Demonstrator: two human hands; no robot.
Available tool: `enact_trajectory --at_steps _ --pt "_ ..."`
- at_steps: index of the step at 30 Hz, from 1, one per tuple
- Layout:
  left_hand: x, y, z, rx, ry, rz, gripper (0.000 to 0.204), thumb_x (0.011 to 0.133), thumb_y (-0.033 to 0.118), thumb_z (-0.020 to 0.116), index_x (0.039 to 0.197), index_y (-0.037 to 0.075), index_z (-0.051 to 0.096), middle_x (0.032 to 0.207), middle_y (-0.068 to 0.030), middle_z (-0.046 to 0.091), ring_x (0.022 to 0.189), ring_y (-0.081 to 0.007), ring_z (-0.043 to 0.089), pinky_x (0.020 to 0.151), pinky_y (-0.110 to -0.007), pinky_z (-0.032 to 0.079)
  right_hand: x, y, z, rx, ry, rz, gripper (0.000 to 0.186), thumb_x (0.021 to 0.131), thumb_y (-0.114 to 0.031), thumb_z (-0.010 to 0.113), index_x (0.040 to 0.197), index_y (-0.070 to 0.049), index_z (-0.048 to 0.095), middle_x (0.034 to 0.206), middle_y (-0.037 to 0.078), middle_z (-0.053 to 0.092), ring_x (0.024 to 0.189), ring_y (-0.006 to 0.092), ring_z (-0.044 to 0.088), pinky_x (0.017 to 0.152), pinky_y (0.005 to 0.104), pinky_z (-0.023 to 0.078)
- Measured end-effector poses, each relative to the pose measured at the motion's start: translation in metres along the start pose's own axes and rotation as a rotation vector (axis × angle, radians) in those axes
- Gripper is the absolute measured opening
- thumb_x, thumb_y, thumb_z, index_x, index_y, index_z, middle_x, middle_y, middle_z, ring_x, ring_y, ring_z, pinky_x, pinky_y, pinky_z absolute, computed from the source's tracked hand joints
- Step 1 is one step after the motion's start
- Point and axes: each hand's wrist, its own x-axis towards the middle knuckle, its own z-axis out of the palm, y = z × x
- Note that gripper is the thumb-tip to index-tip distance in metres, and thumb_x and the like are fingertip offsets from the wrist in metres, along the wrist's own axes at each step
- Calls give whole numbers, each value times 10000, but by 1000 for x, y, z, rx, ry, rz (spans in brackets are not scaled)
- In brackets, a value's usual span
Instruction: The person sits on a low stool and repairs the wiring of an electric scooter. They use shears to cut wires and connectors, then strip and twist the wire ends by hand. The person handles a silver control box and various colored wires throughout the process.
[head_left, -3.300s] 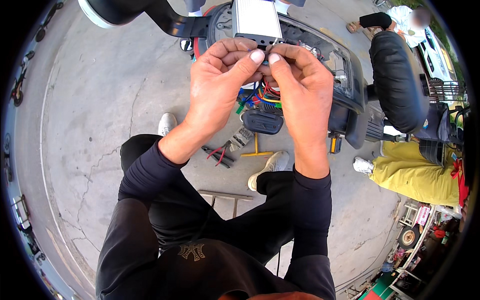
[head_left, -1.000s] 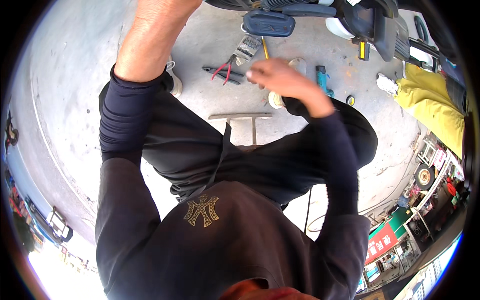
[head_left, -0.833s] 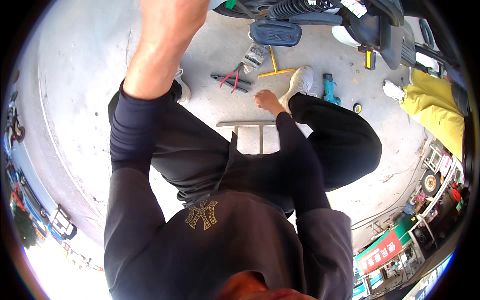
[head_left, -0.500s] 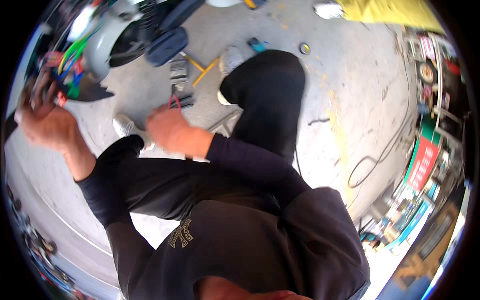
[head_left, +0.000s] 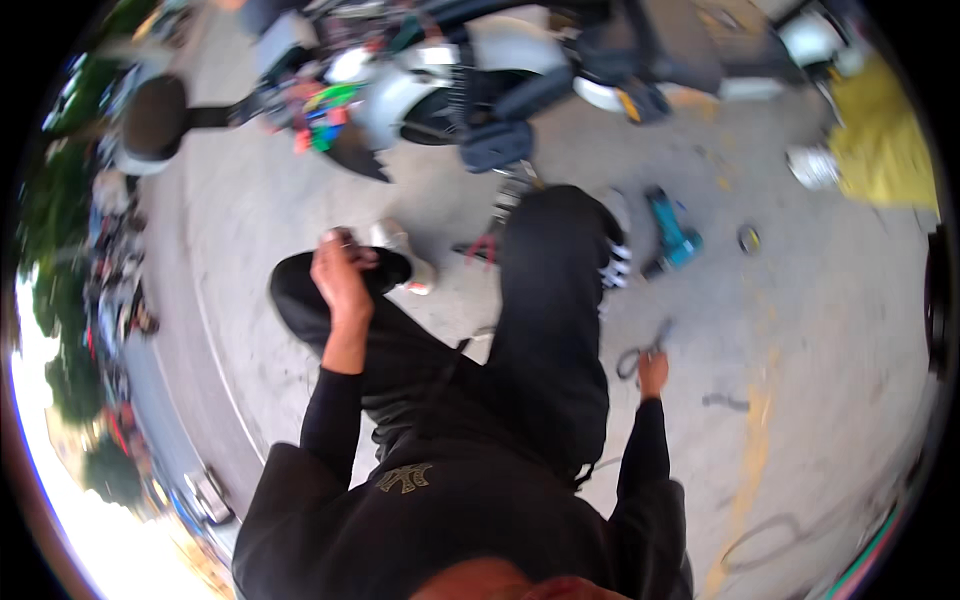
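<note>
Left hand (head_left: pixel 343 278) blurred, grip unclear; scooter (head_left: pixel 515 48) cut off.

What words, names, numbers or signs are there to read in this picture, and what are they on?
None reads clearly enough to quote.
Small gold emblem on the black cloth shirt: a stylised mark, too blurred to quote.
Silver-and-black scooter: too blurred to make out any writing.
Pistol-shaped teal power tool: no readable writing.
Small round yellow-and-black roll: too small and blurred.

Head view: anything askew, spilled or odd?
Yes: coloured wires hang exposed on the left of the vehicle, no cover over them. A teal power tool lies on the ground near a shoe. No spill shows; blur hides finer damage.
</note>
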Motion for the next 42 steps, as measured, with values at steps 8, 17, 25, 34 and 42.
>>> enact_trajectory --at_steps 8,17,25,34,42 --pt "-5 47 -4 41 -63 167 260 1042 249 528 1095 1 585 879 -36 579 656 -92 596 566 -215 465 -23 -44 26 -172 -129 267 629 779 -257 794 1210 21 431 1127 256 603 994 451 641 840 518 552" --pt "16 84 18 131 -40 322 245 992 191 594 1128 -13 588 845 -54 617 649 -99 610 566 -245 482 -14 -96 13 83 -37 436 587 758 -160 739 1180 68 401 1145 304 599 1000 490 632 873 516 522" --pt "52 50 -3 -69 -42 296 273 1004 193 568 1210 17 544 985 -56 583 656 -77 555 546 -220 445 50 -132 -10 1046 -36 720 548 798 -112 639 1271 52 417 896 165 621 644 212 603 515 357 473" --pt "22 57 34 -210 -244 357 240 1014 203 570 1167 21 536 879 -14 570 639 -68 569 545 -195 435 54 -379 -390 1872 102 -516 580 798 -144 717 1324 -48 492 867 23 552 630 97 505 536 229 356" --pt "16 74 6 -244 -308 334 256 1001 176 576 1193 12 532 921 -55 594 655 -98 581 559 -236 451 -9 -614 -530 1341 170 -1193 443 864 -75 680 1272 7 529 725 -2 505 507 78 457 475 229 332"
